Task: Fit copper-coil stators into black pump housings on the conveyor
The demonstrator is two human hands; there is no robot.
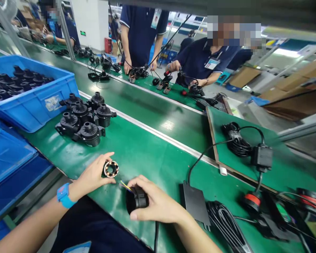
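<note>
Black pumps (pixel 80 110) cluster beside a blue crate (pixel 34 112), beyond the hands (pixel 156 200).

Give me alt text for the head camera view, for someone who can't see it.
A person's left hand holds a copper-wound ring and the right hand a black round housing with colored wires, over a green work surface. Black spouted parts and a blue bin sit at left; co-workers handle cabled parts beyond.

Factory: conveyor (pixel 147 109), uniformed workers (pixel 139 35)
</note>
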